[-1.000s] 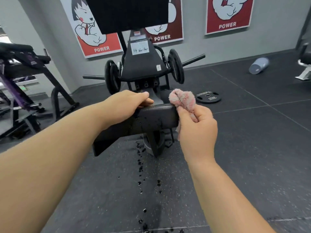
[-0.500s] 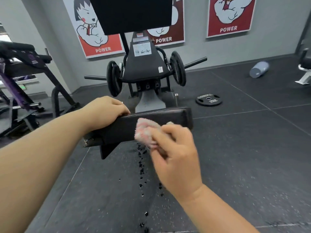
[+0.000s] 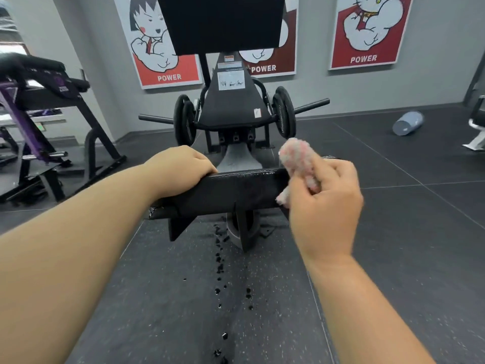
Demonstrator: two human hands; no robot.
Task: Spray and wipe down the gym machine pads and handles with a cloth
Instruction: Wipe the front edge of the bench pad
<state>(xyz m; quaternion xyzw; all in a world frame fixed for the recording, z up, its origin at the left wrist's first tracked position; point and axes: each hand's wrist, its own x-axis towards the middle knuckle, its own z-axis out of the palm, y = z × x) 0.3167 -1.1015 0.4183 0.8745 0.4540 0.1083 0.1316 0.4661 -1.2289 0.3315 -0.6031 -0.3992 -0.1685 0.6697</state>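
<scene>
Since half a second ago the right grip (image 3: 325,206) slides from the middle of the black pad (image 3: 236,190) to its right end, clenched around the pink cloth (image 3: 299,164), which rubs that top corner. Meanwhile the left grip (image 3: 181,166) curls over the pad's left top edge, likely steadying it against the rubbing. Drips (image 3: 220,267) on the floor (image 3: 393,258) below suggest spraying's done.
</scene>
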